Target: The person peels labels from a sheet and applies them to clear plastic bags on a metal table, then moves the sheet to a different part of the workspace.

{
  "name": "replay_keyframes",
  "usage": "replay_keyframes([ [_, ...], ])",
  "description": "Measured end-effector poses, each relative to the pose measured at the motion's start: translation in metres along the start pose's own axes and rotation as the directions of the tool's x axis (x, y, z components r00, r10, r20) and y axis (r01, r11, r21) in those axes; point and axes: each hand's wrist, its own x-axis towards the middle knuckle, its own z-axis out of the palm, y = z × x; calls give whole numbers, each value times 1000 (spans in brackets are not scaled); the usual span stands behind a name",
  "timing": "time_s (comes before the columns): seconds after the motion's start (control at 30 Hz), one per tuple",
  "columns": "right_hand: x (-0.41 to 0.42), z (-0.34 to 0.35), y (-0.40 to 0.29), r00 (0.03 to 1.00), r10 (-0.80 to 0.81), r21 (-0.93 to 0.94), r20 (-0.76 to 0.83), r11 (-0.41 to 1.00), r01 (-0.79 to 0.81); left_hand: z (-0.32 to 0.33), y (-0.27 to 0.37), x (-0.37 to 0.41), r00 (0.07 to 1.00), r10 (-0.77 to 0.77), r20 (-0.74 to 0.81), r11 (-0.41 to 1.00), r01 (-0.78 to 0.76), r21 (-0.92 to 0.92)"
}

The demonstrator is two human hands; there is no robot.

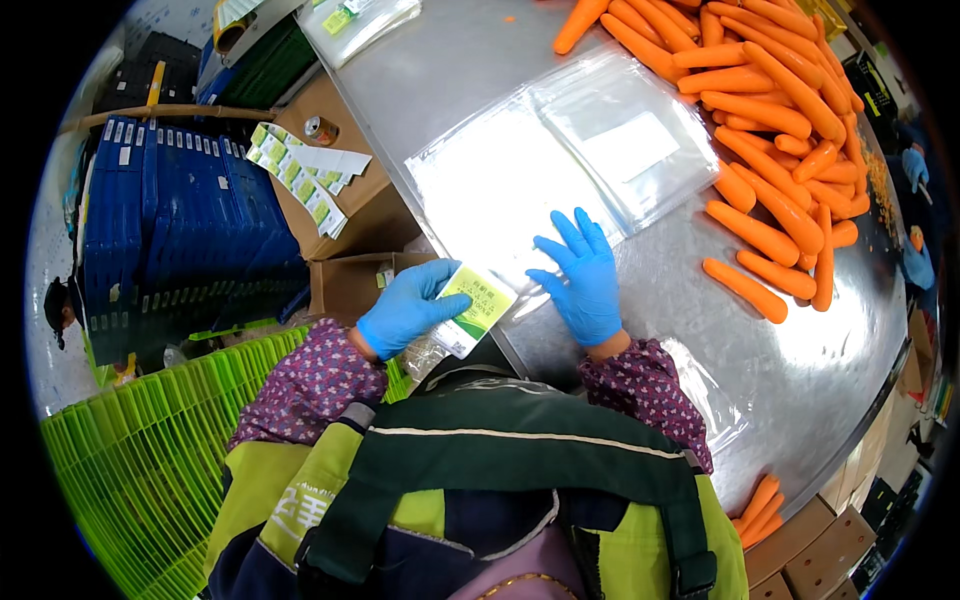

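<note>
In a blue glove, my left hand [415,306] grips a green and white printed label card [478,306] between thumb and fingers, near the table's edge. My right hand [583,276], also gloved in blue, is spread with nothing held, over or against the lower edge of a stack of clear plastic bags [510,187]. A white slip [632,146] shows at the bags' right part. Beyond the bags, many peeled carrots [780,112] lie heaped on the metal table [675,300]. Whether the right fingertips touch the plastic I cannot tell.
At left stand stacked blue crates [187,217], bright green crates [172,450] and a cardboard box [330,180] bearing label strips [300,176] and a can [321,130]. More bags [360,26] lie at the table's top left. A co-worker's gloved hands [916,259] show at far right.
</note>
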Motion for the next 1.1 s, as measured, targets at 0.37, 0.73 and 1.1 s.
replay_keyframes([
  [0.37, -1, 7, 8, 996, 36, 60, -77, 998, -31, 8, -22, 8, 999, 7, -48, 999, -4, 54],
  [0.73, 8, 11, 16, 968, 163, 191, -193, 974, -126, 24, -15, 8, 999, -9, -33, 997, 6, -81],
  [1.1, 7, -53, 10, 702, 409, 487, -583, 868, -101, 39, -7, 66, 957, 167, -235, 810, 3, 587],
])
